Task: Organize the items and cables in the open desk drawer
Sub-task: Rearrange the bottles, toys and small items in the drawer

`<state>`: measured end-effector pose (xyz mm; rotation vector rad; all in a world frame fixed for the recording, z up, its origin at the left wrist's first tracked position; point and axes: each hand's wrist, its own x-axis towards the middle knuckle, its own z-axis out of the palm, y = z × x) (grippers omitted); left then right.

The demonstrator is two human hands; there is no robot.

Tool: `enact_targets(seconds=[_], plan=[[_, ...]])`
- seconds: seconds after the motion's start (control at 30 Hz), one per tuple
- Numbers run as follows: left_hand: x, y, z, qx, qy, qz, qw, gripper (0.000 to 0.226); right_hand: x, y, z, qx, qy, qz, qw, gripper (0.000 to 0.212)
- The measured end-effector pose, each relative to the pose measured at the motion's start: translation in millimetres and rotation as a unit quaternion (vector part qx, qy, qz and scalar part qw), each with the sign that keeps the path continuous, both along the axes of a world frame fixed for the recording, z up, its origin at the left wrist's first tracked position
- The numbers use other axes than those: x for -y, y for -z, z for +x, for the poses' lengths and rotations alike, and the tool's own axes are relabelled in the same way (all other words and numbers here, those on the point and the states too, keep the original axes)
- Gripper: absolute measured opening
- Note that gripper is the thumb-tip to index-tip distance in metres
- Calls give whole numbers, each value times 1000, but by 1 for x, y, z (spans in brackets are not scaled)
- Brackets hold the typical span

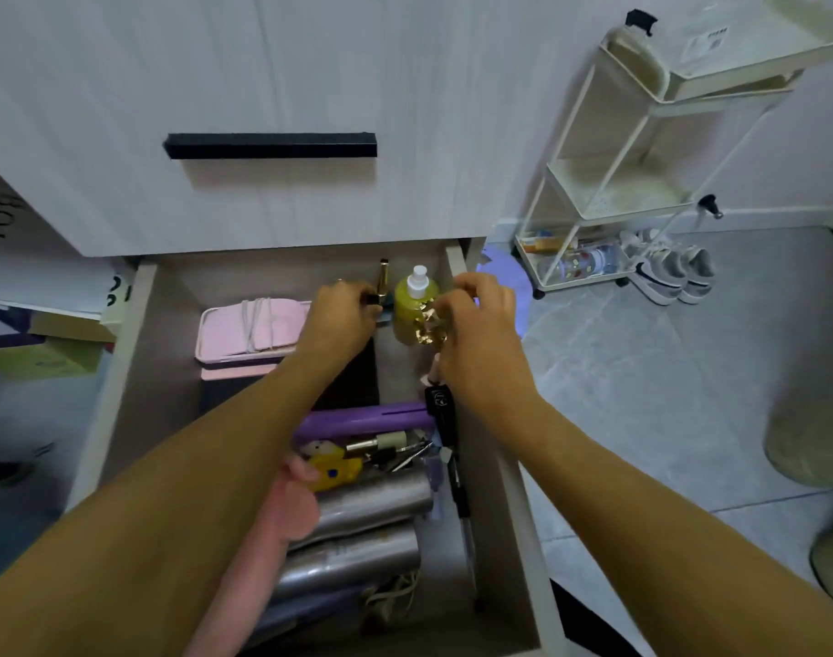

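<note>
The open drawer lies below me. At its back my left hand grips a small gold and black tube. My right hand pinches a crumpled gold object in front of a yellow-green bottle with a white cap. A black car key hangs below that hand. A pink case with a white cable on it sits back left. A purple box, a yellow toy and silver rolls fill the front.
A closed drawer with a black handle is above. A white tiered cart and grey shoes stand on the tiled floor at the right. Boxes are stacked at the left.
</note>
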<state>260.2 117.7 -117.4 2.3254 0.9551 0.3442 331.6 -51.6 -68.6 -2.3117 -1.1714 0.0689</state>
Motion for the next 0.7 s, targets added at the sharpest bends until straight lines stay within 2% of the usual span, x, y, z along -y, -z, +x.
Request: enact_targets(seconds=[0.2,0.37,0.6,0.7], plan=[[13,16,11,10,1,47,999,12,4,5,6,-9,13,21,1000,35],[10,18,14,49,-51,-7,997,16,3,1,5,-9,12,16,1000,33],[6,25,23,-12,-49,-4,999,11,3,-1,5,0,17,19,1000,28],[9,26,18,6,-44,-5,999,6,5,-1,4,-4,22,24,999,25]])
